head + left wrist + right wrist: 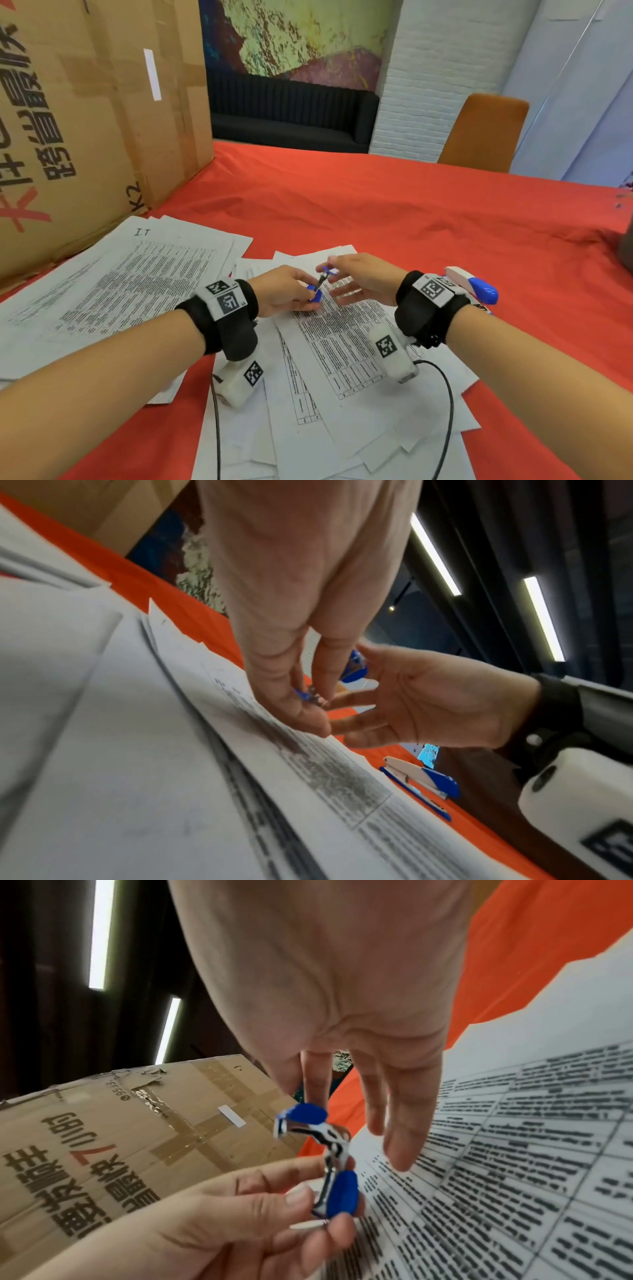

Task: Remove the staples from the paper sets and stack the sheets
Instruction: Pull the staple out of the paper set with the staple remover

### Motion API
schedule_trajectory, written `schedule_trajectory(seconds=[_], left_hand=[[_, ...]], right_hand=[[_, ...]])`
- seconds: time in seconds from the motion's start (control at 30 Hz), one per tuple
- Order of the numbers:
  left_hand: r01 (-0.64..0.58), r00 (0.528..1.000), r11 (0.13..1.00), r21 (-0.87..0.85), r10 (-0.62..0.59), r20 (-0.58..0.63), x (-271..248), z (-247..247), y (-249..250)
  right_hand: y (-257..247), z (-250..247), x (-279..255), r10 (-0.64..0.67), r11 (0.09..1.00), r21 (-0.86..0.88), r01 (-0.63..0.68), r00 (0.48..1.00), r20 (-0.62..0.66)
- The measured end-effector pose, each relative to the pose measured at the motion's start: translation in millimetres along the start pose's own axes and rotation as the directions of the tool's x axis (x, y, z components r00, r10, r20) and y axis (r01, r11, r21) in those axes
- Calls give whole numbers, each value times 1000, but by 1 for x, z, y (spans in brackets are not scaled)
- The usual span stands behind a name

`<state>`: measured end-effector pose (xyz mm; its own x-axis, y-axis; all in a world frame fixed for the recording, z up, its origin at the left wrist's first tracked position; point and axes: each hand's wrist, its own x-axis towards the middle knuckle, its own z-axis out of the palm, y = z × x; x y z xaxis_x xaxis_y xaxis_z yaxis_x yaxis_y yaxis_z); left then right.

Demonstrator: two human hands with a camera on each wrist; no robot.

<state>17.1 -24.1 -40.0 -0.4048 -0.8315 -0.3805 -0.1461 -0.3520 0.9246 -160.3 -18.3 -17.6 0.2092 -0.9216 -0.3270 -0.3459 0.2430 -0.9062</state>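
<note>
A staple remover (pixel 320 282) with blue tabs and chrome jaws is held between both hands, a little above the printed sheets (pixel 342 342) spread on the red tablecloth. My left hand (pixel 308 294) grips its lower blue tab (pixel 342 1194) between thumb and fingers. The thumb and forefinger of my right hand (pixel 330 270) pinch the upper blue tab (pixel 306 1112), and its other fingers (pixel 400 1123) stretch out over the page. In the left wrist view the remover (pixel 356 666) shows only in part behind my left fingers (pixel 291 696). No staple is visible.
A second stack of printed sheets (pixel 120 274) lies at the left, against a big cardboard box (pixel 85 120). A blue and white stapler (pixel 476 284) sits on the cloth behind my right wrist. Black cables (pixel 445 411) cross the near papers. An orange chair (pixel 479 133) stands at the far edge.
</note>
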Motion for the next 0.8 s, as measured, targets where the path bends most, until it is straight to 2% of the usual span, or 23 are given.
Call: schedule_trajectory(seconds=[0.13, 0.23, 0.3, 0.4, 0.5, 0.6, 0.67, 0.73, 0.8], left_hand=[[-44, 999, 998, 47, 43, 8, 5, -1, 7], [-24, 999, 1000, -8, 24, -32, 9, -4, 16], [-29, 995, 999, -16, 27, -95, 12, -7, 21], [-17, 995, 998, 59, 22, -96, 15, -6, 26], [-20, 994, 991, 129, 33, -101, 15, -4, 31], [-37, 987, 959, 282, 79, -137, 19, -12, 33], [-30, 956, 858, 512, 175, -237, 24, -26, 36], [90, 918, 655, 750, 239, -318, 22, -42, 38], [210, 920, 492, 845, 194, -342, 20, -54, 36]], right_hand=[[5, 5, 3, -60, 979, 197, 42, 994, 86], [10, 5, 8, -51, 933, 358, 23, 996, 67], [18, 4, 15, -3, 859, 512, -16, 999, 36], [36, 6, 24, 10, 720, 693, -40, 999, 47], [45, 4, 30, 40, 648, 758, -66, 998, 52], [50, -2, 32, 79, 572, 817, -73, 996, 34], [56, -9, 33, 69, 486, 872, -55, 997, 25], [62, -13, 32, 44, 411, 911, -41, 999, 25], [67, -15, 32, 8, 360, 932, -31, 1000, 30]])
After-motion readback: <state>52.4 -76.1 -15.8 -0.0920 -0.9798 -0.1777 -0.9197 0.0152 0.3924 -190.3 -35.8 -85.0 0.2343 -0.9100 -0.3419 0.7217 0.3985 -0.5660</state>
